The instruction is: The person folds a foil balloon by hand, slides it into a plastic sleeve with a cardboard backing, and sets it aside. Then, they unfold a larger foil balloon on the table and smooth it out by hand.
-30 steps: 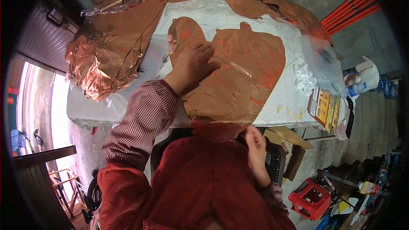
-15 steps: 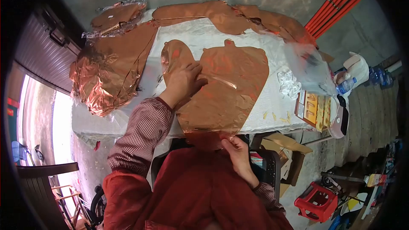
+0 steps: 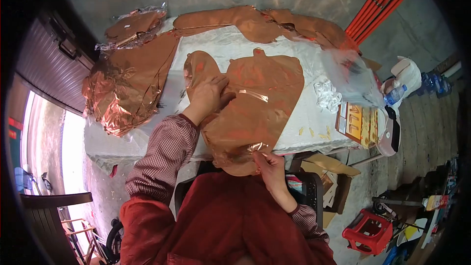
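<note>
A flat, copper-coloured foil balloon (image 3: 265, 81) lies across the white-covered table, its rounded lower end hanging over the near edge towards my lap. My left hand (image 3: 208, 99) rests on its left part, near the notch beside the rounded lobe, with fingers stretched out over the foil. At the lower right edge, my right hand (image 3: 271, 172) pinches the foil between thumb and fingers. A bright crease shows in the foil just above that pinch.
More copper foil balloons (image 3: 132, 76) lie at the left and along the table's far side. To the right are white ribbon (image 3: 327, 95), clear plastic bags (image 3: 351, 76) and a yellow-orange box (image 3: 357, 125). An open cardboard box (image 3: 331, 179) and red stool (image 3: 367, 231) stand below right.
My right hand has risen slightly with the foil edge, and the lower end now catches more light and creases. My left hand stays on nearly the same spot of the balloon.
</note>
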`<action>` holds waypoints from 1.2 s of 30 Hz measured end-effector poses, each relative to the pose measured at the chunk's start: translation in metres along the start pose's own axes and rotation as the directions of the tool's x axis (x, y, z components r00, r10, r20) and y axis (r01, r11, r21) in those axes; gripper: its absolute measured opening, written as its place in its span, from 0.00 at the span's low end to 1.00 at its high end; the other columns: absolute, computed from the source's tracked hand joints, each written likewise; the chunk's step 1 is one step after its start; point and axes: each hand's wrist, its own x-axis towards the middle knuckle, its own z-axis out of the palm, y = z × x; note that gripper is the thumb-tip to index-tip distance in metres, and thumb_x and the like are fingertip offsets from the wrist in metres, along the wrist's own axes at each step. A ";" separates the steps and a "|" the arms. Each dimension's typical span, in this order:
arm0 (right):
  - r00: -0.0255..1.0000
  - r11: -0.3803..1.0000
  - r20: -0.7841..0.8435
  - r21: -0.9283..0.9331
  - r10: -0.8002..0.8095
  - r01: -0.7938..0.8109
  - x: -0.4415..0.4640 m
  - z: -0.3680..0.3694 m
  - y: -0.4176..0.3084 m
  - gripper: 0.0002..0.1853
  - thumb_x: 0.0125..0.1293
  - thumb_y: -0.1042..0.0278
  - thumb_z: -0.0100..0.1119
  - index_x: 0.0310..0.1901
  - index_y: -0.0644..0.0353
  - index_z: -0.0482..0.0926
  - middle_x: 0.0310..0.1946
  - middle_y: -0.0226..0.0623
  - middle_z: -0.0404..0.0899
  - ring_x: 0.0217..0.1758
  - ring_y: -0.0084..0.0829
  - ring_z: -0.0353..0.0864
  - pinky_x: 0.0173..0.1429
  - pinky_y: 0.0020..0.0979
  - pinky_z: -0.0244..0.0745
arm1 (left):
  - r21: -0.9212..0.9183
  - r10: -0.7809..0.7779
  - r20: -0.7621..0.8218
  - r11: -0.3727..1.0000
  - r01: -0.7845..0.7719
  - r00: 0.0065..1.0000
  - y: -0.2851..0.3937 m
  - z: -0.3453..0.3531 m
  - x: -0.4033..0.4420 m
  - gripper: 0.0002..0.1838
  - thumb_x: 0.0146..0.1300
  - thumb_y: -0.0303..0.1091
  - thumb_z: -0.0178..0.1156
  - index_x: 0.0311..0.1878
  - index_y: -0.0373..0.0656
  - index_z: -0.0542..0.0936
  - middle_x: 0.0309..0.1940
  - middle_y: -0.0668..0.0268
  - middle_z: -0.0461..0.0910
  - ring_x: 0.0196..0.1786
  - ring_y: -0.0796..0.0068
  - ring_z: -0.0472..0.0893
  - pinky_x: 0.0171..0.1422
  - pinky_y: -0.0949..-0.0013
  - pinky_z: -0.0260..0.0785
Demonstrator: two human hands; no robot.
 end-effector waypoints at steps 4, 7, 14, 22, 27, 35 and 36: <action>0.994 0.996 -0.084 0.056 0.076 -0.072 0.011 -0.008 -0.017 0.15 0.68 0.71 0.59 0.22 0.63 0.77 0.15 0.29 0.74 0.14 0.15 0.68 0.19 0.21 0.66 | 0.015 -0.014 -0.002 1.000 0.014 1.000 -0.008 0.015 0.006 0.26 0.58 0.52 0.63 0.52 0.41 0.77 0.58 0.61 0.76 0.59 0.58 0.74 0.59 0.59 0.68; 0.996 0.999 -0.081 -0.002 0.043 -0.044 0.022 -0.019 -0.018 0.14 0.68 0.71 0.59 0.23 0.64 0.78 0.15 0.30 0.74 0.13 0.18 0.70 0.17 0.22 0.68 | 0.022 -0.003 -0.022 1.000 0.003 1.000 -0.007 0.021 0.014 0.26 0.58 0.51 0.63 0.51 0.41 0.77 0.58 0.61 0.76 0.59 0.59 0.74 0.61 0.60 0.68; 0.975 0.962 0.077 -0.198 0.208 -0.189 0.010 -0.029 -0.027 0.13 0.68 0.68 0.59 0.26 0.65 0.79 0.16 0.31 0.76 0.16 0.21 0.75 0.21 0.23 0.73 | 0.001 -0.038 -0.017 0.999 0.038 0.999 0.002 0.017 0.021 0.24 0.57 0.49 0.63 0.51 0.42 0.77 0.58 0.62 0.76 0.60 0.59 0.74 0.59 0.60 0.70; 0.948 0.708 0.008 -0.663 -0.318 0.243 0.094 -0.089 -0.123 0.13 0.67 0.62 0.58 0.36 0.64 0.82 0.21 0.38 0.80 0.26 0.24 0.79 0.32 0.28 0.72 | -0.001 0.099 -0.098 0.995 -0.099 0.990 -0.001 0.011 0.020 0.28 0.52 0.44 0.68 0.52 0.36 0.77 0.54 0.56 0.78 0.53 0.53 0.77 0.56 0.58 0.72; 0.737 0.328 0.149 -0.825 -0.659 0.460 0.298 -0.126 -0.160 0.11 0.64 0.65 0.58 0.39 0.65 0.82 0.29 0.52 0.80 0.34 0.48 0.82 0.39 0.41 0.75 | -0.003 0.034 -0.067 0.999 -0.034 0.997 0.003 0.007 0.024 0.28 0.48 0.42 0.70 0.52 0.37 0.78 0.53 0.55 0.78 0.55 0.52 0.76 0.55 0.56 0.71; 0.701 -0.103 0.254 -0.963 -0.666 0.251 0.476 -0.098 -0.158 0.10 0.63 0.64 0.58 0.30 0.62 0.82 0.30 0.51 0.82 0.36 0.51 0.82 0.40 0.46 0.76 | 0.031 -0.047 0.030 0.998 0.046 0.998 0.007 -0.001 0.029 0.31 0.52 0.45 0.68 0.57 0.36 0.76 0.58 0.55 0.76 0.61 0.55 0.73 0.61 0.59 0.70; 0.691 -0.161 0.283 -0.958 -0.665 0.237 0.496 -0.100 -0.153 0.10 0.63 0.63 0.58 0.30 0.61 0.82 0.30 0.51 0.82 0.37 0.52 0.82 0.41 0.47 0.76 | 0.018 -0.065 0.064 0.998 0.064 0.996 0.008 -0.001 0.028 0.32 0.53 0.45 0.68 0.58 0.36 0.76 0.59 0.55 0.75 0.62 0.55 0.73 0.63 0.60 0.70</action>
